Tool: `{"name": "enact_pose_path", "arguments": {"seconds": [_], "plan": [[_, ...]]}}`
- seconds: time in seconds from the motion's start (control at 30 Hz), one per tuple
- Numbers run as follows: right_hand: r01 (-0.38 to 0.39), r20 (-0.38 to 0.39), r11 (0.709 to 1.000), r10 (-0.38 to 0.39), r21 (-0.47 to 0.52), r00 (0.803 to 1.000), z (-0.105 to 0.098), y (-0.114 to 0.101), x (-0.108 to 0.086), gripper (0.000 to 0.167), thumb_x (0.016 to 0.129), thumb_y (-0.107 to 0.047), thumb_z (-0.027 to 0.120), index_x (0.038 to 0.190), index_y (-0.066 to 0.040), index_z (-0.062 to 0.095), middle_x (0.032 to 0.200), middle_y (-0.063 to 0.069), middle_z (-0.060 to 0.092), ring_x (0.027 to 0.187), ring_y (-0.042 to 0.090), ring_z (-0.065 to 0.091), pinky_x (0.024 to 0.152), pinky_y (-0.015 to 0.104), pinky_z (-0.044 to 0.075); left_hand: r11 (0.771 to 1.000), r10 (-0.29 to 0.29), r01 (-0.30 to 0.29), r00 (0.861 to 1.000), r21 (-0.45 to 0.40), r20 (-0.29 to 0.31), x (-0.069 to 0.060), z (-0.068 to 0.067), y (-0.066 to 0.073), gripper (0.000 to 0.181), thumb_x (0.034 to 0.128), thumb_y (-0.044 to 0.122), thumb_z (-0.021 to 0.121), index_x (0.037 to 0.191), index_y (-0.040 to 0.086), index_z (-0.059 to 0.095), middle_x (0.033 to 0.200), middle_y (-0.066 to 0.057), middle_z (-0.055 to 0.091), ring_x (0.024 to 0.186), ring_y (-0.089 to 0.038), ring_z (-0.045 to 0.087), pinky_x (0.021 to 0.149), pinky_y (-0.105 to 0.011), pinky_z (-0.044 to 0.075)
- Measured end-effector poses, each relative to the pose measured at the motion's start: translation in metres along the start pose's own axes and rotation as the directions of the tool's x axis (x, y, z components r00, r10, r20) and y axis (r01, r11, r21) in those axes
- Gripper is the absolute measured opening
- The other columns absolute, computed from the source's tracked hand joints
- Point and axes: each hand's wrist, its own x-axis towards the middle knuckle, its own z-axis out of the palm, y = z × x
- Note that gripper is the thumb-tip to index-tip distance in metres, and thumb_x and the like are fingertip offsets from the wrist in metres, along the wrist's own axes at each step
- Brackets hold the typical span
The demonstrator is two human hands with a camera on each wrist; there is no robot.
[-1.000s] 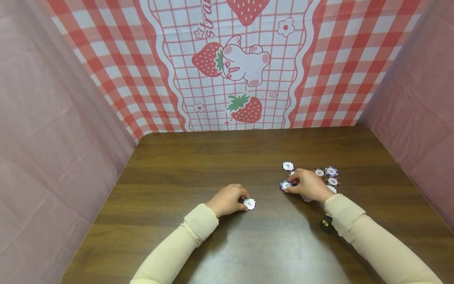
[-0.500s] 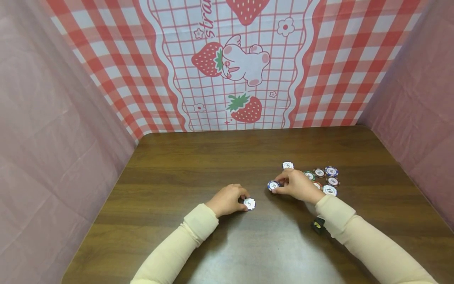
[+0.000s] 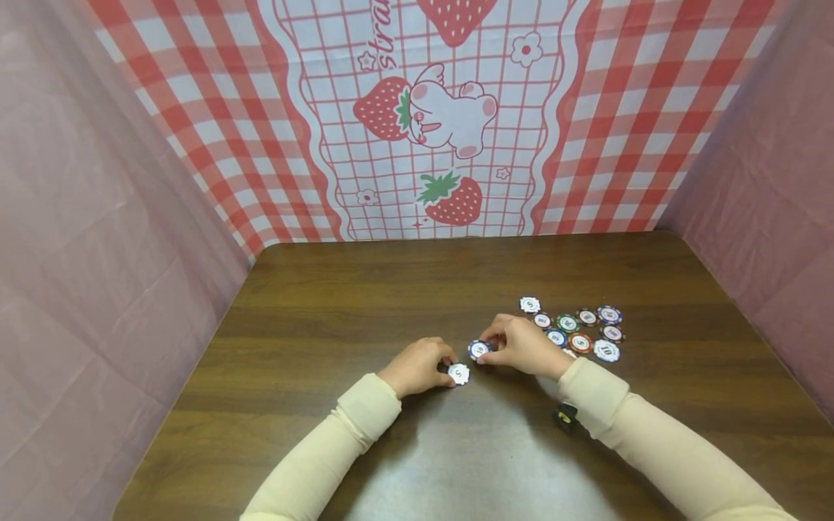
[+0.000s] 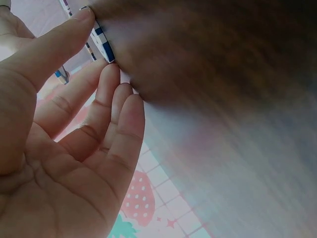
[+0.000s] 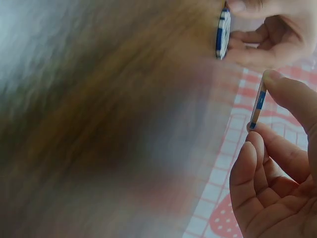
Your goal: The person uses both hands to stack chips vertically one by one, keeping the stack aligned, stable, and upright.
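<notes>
Near the middle of the table, my left hand (image 3: 420,367) pinches a white chip (image 3: 459,373) marked 5 by its edge; the left wrist view shows this chip (image 4: 103,42) edge-on between thumb and fingers. Just up and right of it, my right hand (image 3: 526,347) pinches a blue-and-white chip (image 3: 478,350) marked 10. In the right wrist view that chip (image 5: 258,104) spans thumb and fingertip, with the left hand's chip (image 5: 223,33) close by.
Several chips lie flat right of my right hand, among them a green one (image 3: 567,323), a red one (image 3: 580,342) and a white one (image 3: 607,351). A checked strawberry cloth (image 3: 449,130) hangs behind the brown table (image 3: 365,282).
My right hand has moved left with the blue-and-white chip, up beside the white chip, uncovering several chips behind it. My left hand has stayed in place.
</notes>
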Motion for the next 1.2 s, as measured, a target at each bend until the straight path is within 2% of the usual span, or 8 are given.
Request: {"name": "enact_pose_path", "arguments": {"seconds": [0.33, 0.63, 0.97, 1.2], "plan": [[0.058, 0.04, 0.998, -0.057, -0.034, 0.998, 0.012, -0.009, 0.005, 0.026, 0.072, -0.026, 0.086, 0.089, -0.009, 0.076, 0.076, -0.005, 0.059, 0.066, 0.002, 0.049, 0.058, 0.018, 0.042, 1.0, 0.015, -0.015, 1.0, 0.011, -0.004, 0.0, 0.0, 0.0, 0.028, 0.0757, 0.026, 0.083, 0.098, 0.013, 0.074, 0.094, 0.003, 0.067, 0.084, -0.008, 0.055, 0.078, -0.023, 0.046], [0.081, 0.072, 0.996, -0.079, -0.033, 0.994, 0.017, -0.016, 0.007, 0.025, 0.071, -0.024, 0.085, 0.088, -0.008, 0.075, 0.076, -0.004, 0.059, 0.066, 0.008, 0.054, 0.059, 0.017, 0.043, 1.0, 0.014, -0.014, 1.0, 0.018, -0.008, 0.0, 0.0, -0.001, 0.026, 0.075, 0.027, 0.084, 0.093, 0.013, 0.072, 0.089, 0.003, 0.064, 0.079, -0.008, 0.051, 0.073, -0.023, 0.044], [0.076, 0.103, 0.996, -0.072, -0.036, 0.992, 0.022, -0.024, 0.005, 0.025, 0.07, -0.024, 0.084, 0.087, -0.009, 0.075, 0.076, -0.005, 0.059, 0.066, 0.001, 0.049, 0.06, 0.017, 0.043, 1.0, 0.011, -0.011, 1.0, 0.022, 0.004, 0.0, -0.001, -0.001, 0.028, 0.0762, 0.026, 0.083, 0.099, 0.013, 0.073, 0.093, 0.003, 0.066, 0.083, -0.008, 0.055, 0.077, -0.023, 0.046], [0.085, 0.108, 0.994, -0.078, -0.062, 0.991, 0.026, -0.026, 0.004, 0.025, 0.07, -0.024, 0.085, 0.089, -0.01, 0.076, 0.077, -0.007, 0.058, 0.066, -0.001, 0.048, 0.06, 0.016, 0.042, 1.0, 0.01, -0.01, 1.0, 0.023, -0.002, 0.0, -0.001, 0.0, 0.027, 0.0761, 0.026, 0.083, 0.098, 0.014, 0.073, 0.094, 0.003, 0.067, 0.085, -0.009, 0.056, 0.079, -0.024, 0.047]]}}
